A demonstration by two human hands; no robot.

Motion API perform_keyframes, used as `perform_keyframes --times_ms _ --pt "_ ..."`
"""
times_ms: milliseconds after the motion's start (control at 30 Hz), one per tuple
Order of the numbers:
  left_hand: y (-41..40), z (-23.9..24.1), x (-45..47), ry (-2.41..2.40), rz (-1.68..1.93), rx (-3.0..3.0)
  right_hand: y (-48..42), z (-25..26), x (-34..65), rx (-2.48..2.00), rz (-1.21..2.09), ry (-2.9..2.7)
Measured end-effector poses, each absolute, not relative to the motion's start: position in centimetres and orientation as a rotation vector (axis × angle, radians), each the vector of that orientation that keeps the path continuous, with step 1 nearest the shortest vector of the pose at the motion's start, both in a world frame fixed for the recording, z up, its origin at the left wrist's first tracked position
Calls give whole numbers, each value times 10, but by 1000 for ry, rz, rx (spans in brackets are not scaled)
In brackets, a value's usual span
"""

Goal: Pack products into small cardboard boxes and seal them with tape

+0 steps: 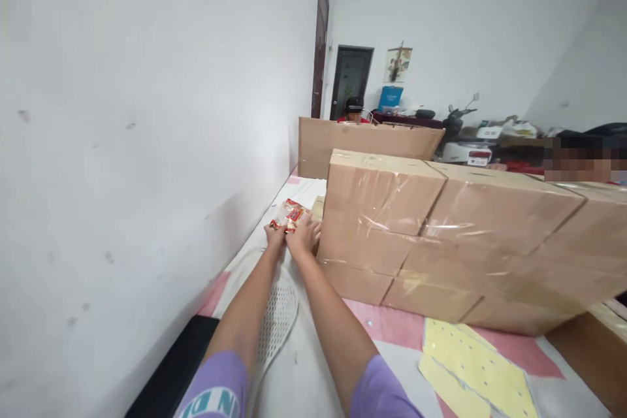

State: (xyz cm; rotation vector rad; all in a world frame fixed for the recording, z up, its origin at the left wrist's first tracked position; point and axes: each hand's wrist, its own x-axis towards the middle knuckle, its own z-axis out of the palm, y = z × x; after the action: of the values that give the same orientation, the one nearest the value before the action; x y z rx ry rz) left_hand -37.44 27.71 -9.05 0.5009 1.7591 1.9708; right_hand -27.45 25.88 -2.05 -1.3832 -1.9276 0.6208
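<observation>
Packet (294, 213), red-and-clear plastic, sits at the far reach of both arms, over the pale cloth (306, 359), between the white wall (132, 144) and the near end of the taped cartons (377, 189). Left hand (275, 235): we see a narrow grip, thumb and fingers closed at the near-left corner. Right hand (302, 235): we read it as closed on the near-right side, its fingers over that corner; undersides of both grips are hidden. Progress, our call: mid-handling. Done: packet is taken up by both hands. Left: it is not yet let go, and we spot no torn edge or spilled contents, so we judge it unopened, though the covered part we can't check. Whether it rests on the cloth or is lifted slightly, we can't tell. Orientation: printed face turns up toward us, one red-trimmed edge faces away and the other lies near the fingers, so we take the end-to-end line as running away from the person, leaning a bit rightward. Long axis we leave uncertain, since the outline looks almost as broad as long and the right hand hides part. Nearby we log a tan piece (318, 207) beside the cartons, just past the right hand.
</observation>
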Motion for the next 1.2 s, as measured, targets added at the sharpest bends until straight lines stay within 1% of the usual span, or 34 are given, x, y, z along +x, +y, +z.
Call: perform_keyframes --times_ms 167,333,433,533,600,700,767,833,900,967,1033,1100,1200 --pt "291 -100 -365 1681 1915 844 270 -32 -283 -1398 489 -2048" --pt "258 -88 -368 1739 1903 1050 256 -28 -271 -1195 367 -2223" --pt "203 -68 -374 1880 1941 1070 227 -15 -263 -962 308 -2335" --pt "124 -48 -367 2064 1968 1027 180 6 -258 -673 267 -2422" --pt "68 -36 -347 2184 1961 974 142 19 -250 -518 256 -2448" --pt "-10 -26 -287 2464 1871 885 84 28 -211 -286 231 -2401" --pt "-54 -25 -230 2773 1763 884 51 26 -164 -143 230 -2290" --pt "-89 -27 -169 2916 1782 1064 23 20 -102 -68 268 -2168" --pt "-116 -32 -112 2835 1838 1385 -1 12 -34 -66 309 -2098" --pt "-135 -40 -66 2609 1873 1656 -22 4 31 -129 301 -2097" --pt "-147 -50 -33 2376 1844 1794 -43 -5 83 -248 261 -2122" --pt "-152 -61 -12 2209 1762 1848 -64 -18 116 -424 232 -2122" --pt "-149 -81 7 2059 1625 1924 -92 -41 139 -737 266 -2056"
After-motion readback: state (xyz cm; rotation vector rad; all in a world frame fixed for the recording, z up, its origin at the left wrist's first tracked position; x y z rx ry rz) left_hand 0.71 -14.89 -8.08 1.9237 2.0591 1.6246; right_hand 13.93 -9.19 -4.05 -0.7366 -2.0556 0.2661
